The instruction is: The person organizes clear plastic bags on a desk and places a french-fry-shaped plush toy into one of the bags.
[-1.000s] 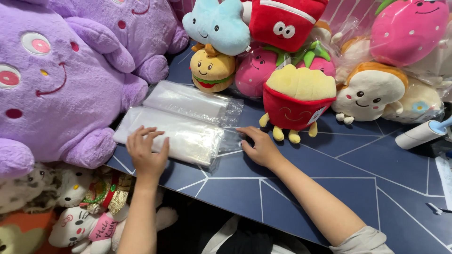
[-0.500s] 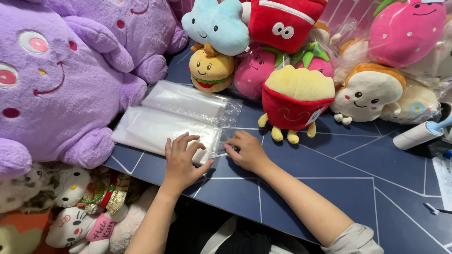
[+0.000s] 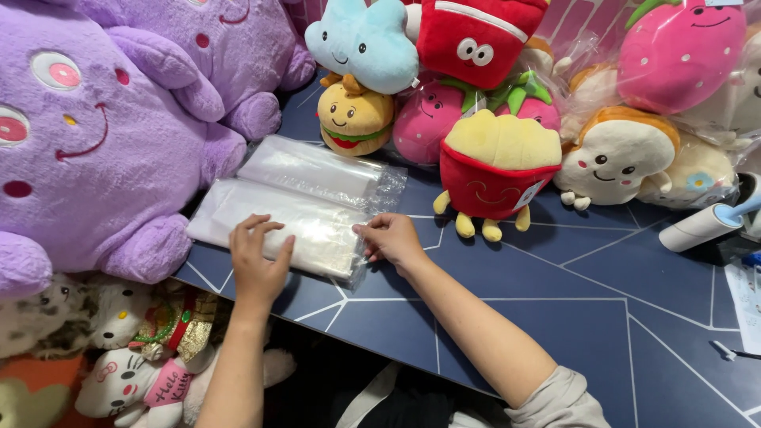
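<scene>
Head view. The left hand (image 3: 258, 265) is lying flat, fingers released and spread, pressing down on the near stack of clear plastic bags (image 3: 277, 226). Half a second ago it was further right, near the open end of the stack; it is now sitting back toward the middle, so it is sweeping leftward over the plastic. The right hand (image 3: 390, 236) is now touching the stack's right edge, having been just off it on the surface a moment before. Its fingers (image 3: 366, 231) are curled and pinching the edge of the top bag (image 3: 353, 238); how much plastic is between them I cannot tell. Judging by this, one hand is pinning the stack while the other is working a single bag loose.

The bag stack is lying on the surface close to the person's edge, left of centre. A second stack of bags (image 3: 317, 170) is lying just behind it, touching or slightly overlapping.

The surface (image 3: 555, 293) is dark blue with thin white angular lines. Plush toys are crowding its far side: a large purple plush (image 3: 95, 135) at left, a small burger plush (image 3: 355, 117), a blue cloud plush (image 3: 363, 41), a red fries plush (image 3: 498, 170) standing near the right hand, and a toast plush (image 3: 614, 154). A lint roller (image 3: 705, 226) is lying at far right. More small white cat plush toys (image 3: 127, 380) are piling up below the surface edge at lower left.
</scene>
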